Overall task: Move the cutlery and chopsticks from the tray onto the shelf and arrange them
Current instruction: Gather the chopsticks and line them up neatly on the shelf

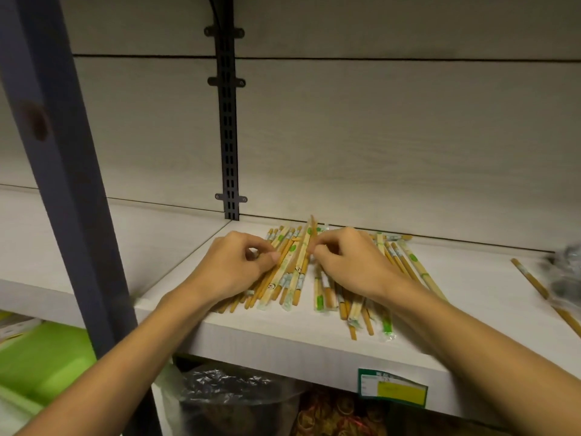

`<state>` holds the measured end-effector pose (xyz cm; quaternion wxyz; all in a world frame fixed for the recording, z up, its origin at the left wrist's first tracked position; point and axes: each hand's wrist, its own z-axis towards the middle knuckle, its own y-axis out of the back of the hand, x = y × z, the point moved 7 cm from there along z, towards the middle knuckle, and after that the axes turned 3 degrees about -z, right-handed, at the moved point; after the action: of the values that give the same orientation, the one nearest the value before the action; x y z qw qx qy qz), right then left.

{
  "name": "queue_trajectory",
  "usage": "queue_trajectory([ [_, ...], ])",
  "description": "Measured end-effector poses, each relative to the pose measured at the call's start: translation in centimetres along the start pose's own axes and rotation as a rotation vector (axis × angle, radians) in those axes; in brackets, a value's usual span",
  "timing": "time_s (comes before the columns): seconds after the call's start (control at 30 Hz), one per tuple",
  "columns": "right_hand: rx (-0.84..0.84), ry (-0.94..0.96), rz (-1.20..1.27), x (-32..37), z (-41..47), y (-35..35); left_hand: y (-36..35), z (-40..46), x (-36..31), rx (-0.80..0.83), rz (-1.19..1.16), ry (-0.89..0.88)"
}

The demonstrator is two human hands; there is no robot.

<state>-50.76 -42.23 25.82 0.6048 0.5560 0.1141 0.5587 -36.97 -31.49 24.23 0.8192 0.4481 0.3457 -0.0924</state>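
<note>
Head view, my left hand (234,265) pinching wrapped chopsticks (284,272) on shelf (276,332), my right hand (349,262) pinching one tilted chopstick (312,231) at 12 o'clock, hands near

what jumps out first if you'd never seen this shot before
Two bare hands meet mid-frame over a spread of wrapped bamboo chopsticks on the pale wood-grain shelf: the left hand and right hand both pinch sticks. Next, the dark blue upright post at left, and the green-edged price label on the shelf's front edge.
</note>
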Motion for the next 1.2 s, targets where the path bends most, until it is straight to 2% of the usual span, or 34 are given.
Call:
queue_trajectory([
  [0.1, -0.028, 0.006, 0.013, 0.1, -0.2, 0.2, -1.0, -0.2, -1.0, 0.098, 0.04, -0.148],
  [0.2, -0.042, 0.033, -0.023, 0.1, -0.4, 0.2, -1.9, -0.2, -0.8, 0.201, 0.085, -0.185],
  [0.53, 0.053, 0.198, -0.232, 0.6, -0.5, -0.7, -1.7, -0.4, -1.2, 0.175, 0.09, -0.201],
  [0.77, 0.125, 0.225, -0.325, 0.4, -0.9, -1.1, -1.2, -0.2, -0.5, 0.118, 0.06, -0.111],
  [0.9, 0.13, 0.256, -0.369, 0.5, -1.1, -1.0, -1.5, -0.5, -1.3, 0.117, 0.192, -0.167],
  [1.1, 0.13, 0.456, -0.671, 2.3, -2.0, -0.9, -1.3, -0.7, -1.5, 0.124, 0.258, -0.155],
  [1.2, 0.163, 0.507, -0.728, 2.9, -2.2, -1.0, -1.3, -0.7, -1.8, 0.124, 0.243, -0.148],
])
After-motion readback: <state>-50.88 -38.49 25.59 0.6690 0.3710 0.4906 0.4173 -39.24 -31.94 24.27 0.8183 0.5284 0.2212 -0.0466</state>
